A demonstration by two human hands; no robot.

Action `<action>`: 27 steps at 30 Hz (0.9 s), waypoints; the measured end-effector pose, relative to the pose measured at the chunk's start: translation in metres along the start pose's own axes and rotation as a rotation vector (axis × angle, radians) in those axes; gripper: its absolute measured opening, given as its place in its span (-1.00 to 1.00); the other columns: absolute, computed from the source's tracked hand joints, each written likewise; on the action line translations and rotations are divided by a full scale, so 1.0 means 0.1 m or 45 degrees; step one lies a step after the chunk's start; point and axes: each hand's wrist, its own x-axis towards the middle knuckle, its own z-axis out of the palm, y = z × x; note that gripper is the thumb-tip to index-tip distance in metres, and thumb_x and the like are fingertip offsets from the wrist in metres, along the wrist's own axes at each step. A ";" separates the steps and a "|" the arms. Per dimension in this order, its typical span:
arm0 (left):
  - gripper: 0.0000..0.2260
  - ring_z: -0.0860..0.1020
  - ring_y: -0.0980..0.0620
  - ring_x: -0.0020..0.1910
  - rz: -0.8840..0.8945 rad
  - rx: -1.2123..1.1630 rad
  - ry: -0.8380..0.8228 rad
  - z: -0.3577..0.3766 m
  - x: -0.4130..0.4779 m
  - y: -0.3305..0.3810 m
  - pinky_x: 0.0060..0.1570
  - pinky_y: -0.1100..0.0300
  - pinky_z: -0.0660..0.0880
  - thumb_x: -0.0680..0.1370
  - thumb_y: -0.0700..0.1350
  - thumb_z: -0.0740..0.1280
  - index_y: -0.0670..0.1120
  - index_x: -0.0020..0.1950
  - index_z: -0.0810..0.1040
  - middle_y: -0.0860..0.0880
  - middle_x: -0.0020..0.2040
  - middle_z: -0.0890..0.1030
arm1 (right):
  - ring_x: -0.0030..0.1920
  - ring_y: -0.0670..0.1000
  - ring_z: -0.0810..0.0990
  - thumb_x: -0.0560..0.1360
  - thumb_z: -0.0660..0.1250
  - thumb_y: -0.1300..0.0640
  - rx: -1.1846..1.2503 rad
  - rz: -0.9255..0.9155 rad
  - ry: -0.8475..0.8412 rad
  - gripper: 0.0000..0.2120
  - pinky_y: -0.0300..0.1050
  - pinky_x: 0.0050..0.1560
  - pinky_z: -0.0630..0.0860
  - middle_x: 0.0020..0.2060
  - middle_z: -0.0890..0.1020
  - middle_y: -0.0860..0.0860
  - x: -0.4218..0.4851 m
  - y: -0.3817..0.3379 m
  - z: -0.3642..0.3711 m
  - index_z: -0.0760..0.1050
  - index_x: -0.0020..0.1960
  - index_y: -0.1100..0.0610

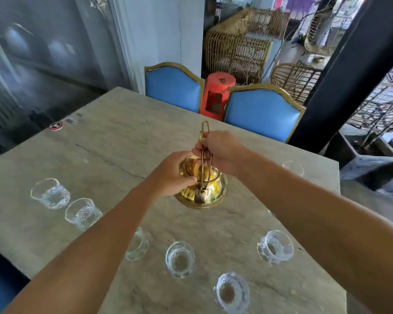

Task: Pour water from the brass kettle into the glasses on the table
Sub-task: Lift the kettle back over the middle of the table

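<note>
Far left on the stone table [127,123]: small red-and-white round disc [56,125] near the edge, print too blurred to read. 2 cut-pattern clear glasses, one [50,193] and another [83,213], sit side by side left of the arms. A 3rd glass [138,244] is partly hidden behind the left forearm. Glass [180,259] and glass [232,291] stand nearest the camera, and all look empty.

Centre: brass kettle [202,189], polished gold, squat round body with flared base, sitting on the table. Thin wire bail handle [205,141] stands upright. Left hand [171,175] is cupped against the kettle's left shoulder, fingertips on the metal by the lid. Right hand [220,150] is closed round the handle wires. No brand or marking readable on the kettle.

Right: glass [275,247] near the right forearm, another glass [293,168] near the far right edge. Behind the table, 2 blue chairs, one [174,86] and the other [262,112], with a red canister [217,96] between them; its label is not legible.
</note>
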 end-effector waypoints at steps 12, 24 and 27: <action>-0.28 0.40 0.08 0.32 0.058 0.171 -0.262 0.37 0.13 -0.37 0.32 0.11 0.38 0.37 -0.10 0.65 0.03 0.43 0.39 0.17 0.26 0.35 | -0.44 0.06 0.48 0.59 0.01 0.37 0.323 0.059 0.256 -0.79 -0.05 -0.38 0.47 -0.31 0.47 0.14 0.42 0.67 0.13 0.34 -0.09 0.15; -0.18 0.43 0.07 0.35 0.139 0.187 -0.261 0.52 0.17 -0.49 0.35 0.04 0.44 0.34 -0.05 0.67 0.05 0.49 0.31 0.11 0.33 0.44 | -0.41 0.04 0.47 0.53 -0.02 0.48 0.440 0.034 0.248 -0.68 -0.05 -0.39 0.43 -0.32 0.46 0.14 0.35 0.87 0.14 0.33 0.13 0.19; -0.15 0.45 0.05 0.36 0.139 0.189 -0.285 0.52 0.17 -0.52 0.37 0.00 0.44 0.34 -0.05 0.67 0.06 0.52 0.29 0.09 0.35 0.46 | -0.41 0.04 0.48 0.54 -0.01 0.47 0.458 0.037 0.247 -0.66 -0.05 -0.37 0.42 -0.31 0.47 0.14 0.34 0.91 0.16 0.34 0.17 0.17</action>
